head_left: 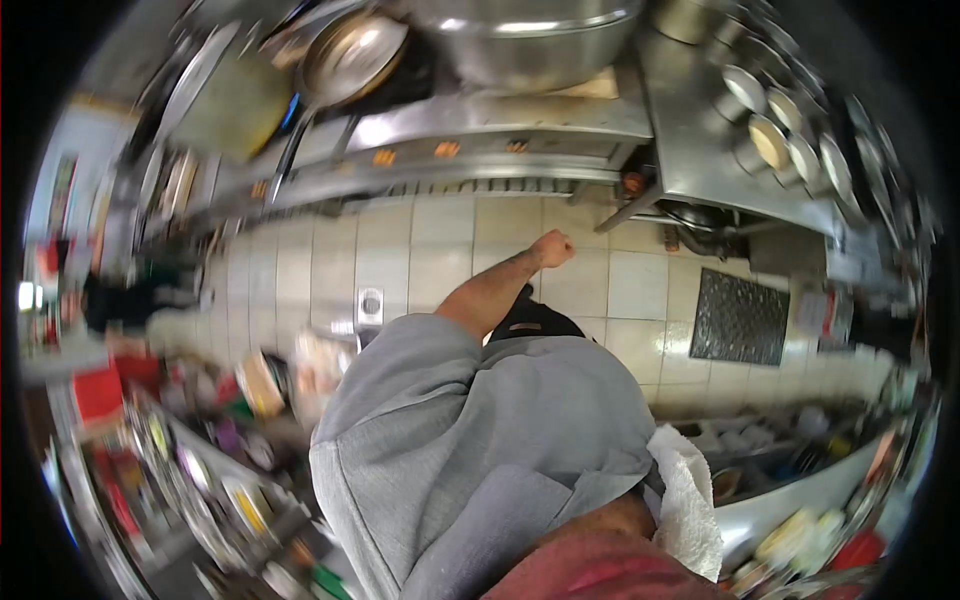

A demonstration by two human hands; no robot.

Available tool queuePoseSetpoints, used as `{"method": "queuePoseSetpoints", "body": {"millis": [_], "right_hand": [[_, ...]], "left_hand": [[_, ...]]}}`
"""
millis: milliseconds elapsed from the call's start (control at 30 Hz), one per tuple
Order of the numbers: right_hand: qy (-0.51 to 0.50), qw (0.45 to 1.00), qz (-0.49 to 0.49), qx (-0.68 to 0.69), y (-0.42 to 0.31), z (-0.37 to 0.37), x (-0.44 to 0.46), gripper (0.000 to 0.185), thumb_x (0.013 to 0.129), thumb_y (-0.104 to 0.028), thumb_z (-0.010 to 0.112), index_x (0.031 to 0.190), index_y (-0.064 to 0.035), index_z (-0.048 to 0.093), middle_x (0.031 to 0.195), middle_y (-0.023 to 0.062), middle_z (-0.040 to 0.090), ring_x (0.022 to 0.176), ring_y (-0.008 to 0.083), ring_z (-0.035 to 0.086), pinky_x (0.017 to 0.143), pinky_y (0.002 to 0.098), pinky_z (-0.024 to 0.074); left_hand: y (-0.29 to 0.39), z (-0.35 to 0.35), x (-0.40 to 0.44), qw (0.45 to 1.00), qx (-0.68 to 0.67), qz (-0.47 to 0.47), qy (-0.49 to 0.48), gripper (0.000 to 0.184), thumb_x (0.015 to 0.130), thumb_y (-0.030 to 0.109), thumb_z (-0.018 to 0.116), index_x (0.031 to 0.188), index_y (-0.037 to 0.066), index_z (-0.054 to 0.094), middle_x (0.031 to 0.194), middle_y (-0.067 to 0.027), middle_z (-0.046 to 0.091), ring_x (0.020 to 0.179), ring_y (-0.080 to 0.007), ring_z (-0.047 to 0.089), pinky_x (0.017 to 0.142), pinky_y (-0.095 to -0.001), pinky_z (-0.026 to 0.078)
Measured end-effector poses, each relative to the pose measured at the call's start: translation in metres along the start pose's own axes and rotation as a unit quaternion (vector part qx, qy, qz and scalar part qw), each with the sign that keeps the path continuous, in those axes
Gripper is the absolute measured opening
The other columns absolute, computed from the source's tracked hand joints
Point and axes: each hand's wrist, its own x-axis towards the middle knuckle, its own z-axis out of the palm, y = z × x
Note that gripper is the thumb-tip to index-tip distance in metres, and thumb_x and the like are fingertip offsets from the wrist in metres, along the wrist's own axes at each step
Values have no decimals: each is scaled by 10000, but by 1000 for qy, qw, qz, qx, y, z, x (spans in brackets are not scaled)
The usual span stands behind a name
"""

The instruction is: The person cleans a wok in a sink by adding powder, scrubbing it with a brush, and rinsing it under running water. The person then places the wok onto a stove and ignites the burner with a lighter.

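Observation:
My left hand [553, 248] hangs in front of my body above the tiled floor, at the end of a bare forearm from a grey short sleeve. Its fingers are curled into a loose fist, and nothing shows in them. It touches nothing; the nearest thing is the leg of the steel table [630, 212]. My right hand is out of view. A white towel [688, 490] lies over my right shoulder.
Ahead runs a steel stove [440, 165] with a frying pan [352, 58] and a large pot [530, 45]. Several metal containers [768, 140] stand on the right-hand table. A black mat [741, 316] covers some tiles. Crowded shelves [190, 480] are behind me, blurred.

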Motion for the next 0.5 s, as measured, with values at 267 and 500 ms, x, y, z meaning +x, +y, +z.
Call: {"method": "queuePoseSetpoints", "body": {"millis": [267, 500], "right_hand": [[-22, 998, 64, 10, -94, -222, 76, 234, 815, -283, 518, 1028, -186, 497, 769, 7, 486, 615, 159, 509, 480, 278, 386], [-177, 983, -54, 9, -98, -184, 89, 176, 820, -284, 549, 953, -169, 537, 646, -10, 489, 524, 128, 507, 405, 236, 376]], "left_hand": [[-8, 147, -247, 926, 53, -374, -14, 392, 735, 369, 492, 722, 9, 647, 842, -208, 618, 822, -366, 585, 760, -422, 461], [64, 210, -370, 823, -110, -557, 15, 618, 769, 587, 427, 668, 22, 655, 655, -113, 637, 714, -231, 631, 736, -359, 478]]}}
